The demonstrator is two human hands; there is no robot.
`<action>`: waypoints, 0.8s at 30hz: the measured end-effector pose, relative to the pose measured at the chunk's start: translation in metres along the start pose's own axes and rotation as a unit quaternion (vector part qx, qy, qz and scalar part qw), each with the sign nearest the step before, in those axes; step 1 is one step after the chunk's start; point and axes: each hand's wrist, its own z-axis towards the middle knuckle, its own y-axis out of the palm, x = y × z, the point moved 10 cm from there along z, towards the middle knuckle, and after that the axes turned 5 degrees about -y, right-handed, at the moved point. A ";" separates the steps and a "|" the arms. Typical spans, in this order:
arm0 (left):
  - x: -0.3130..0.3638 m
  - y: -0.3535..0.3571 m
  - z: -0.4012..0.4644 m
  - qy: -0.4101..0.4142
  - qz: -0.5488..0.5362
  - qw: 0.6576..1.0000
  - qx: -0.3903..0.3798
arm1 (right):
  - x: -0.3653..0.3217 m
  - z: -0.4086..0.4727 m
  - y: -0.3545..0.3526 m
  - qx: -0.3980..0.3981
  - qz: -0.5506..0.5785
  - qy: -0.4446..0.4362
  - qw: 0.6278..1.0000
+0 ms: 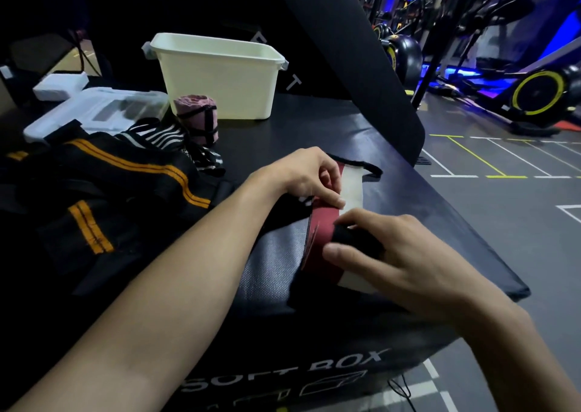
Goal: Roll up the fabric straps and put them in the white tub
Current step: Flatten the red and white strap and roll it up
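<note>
A red, white and black fabric strap (pixel 325 223) lies flat on the black soft box (pixel 270 273). My right hand (pixel 386 254) grips its near end, where a small black roll sits between thumb and fingers. Farther along the strap, my left hand (pixel 306 174) pinches its fabric with the fingertips. The white tub (pixel 220 78) stands at the back of the box top. A rolled pink strap (pixel 198 117) bound with black bands stands upright just in front of the tub.
A pile of black straps with orange stripes (pixel 94 191) and a black-and-white striped strap (pixel 169 138) lie at the left. Clear plastic cases (pixel 97 110) sit behind them. The box's right edge drops to a gym floor with exercise bikes (pixel 534 94).
</note>
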 end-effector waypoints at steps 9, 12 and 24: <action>-0.006 -0.004 0.003 -0.012 0.013 1.000 0.018 | 0.027 0.022 0.008 0.055 0.068 0.068 0.994; -0.009 -0.005 0.004 -0.017 0.025 0.999 0.027 | 0.034 0.023 0.000 0.123 0.092 0.094 0.984; -0.011 -0.005 0.007 -0.009 0.013 0.999 0.028 | 0.000 0.006 -0.010 0.238 -0.183 -0.010 0.954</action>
